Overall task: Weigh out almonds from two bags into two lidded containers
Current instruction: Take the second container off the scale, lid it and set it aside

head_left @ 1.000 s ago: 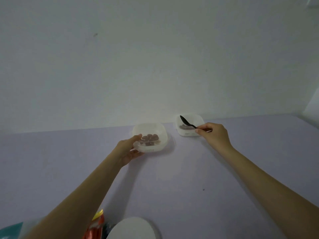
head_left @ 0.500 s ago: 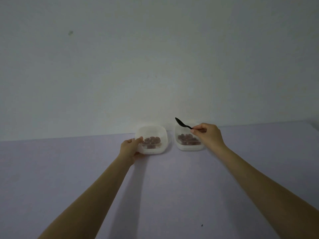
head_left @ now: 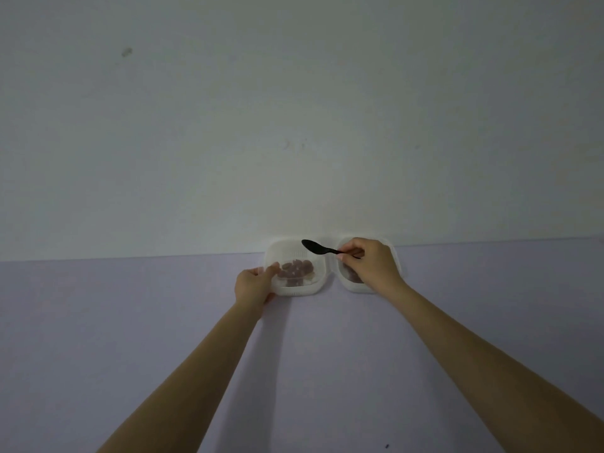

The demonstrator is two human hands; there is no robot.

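Note:
Two white lidless containers stand side by side against the wall at the far edge of the table. The left container holds several brown almonds. My left hand grips its near left corner. The right container is mostly hidden behind my right hand, with a few almonds showing under the fingers. That hand pinches the handle of a black spoon, whose bowl hangs over the back rim of the left container. No bags, lids or scale are in view.
The pale purple table stretches toward me between my forearms. A plain white wall rises right behind the containers. A small dark speck lies on the table near the bottom edge.
The left container has slid away from me to the wall, beside the right one. The spoon has swung left, from the right container to above the left one. The view has tilted up; the bags dropped out.

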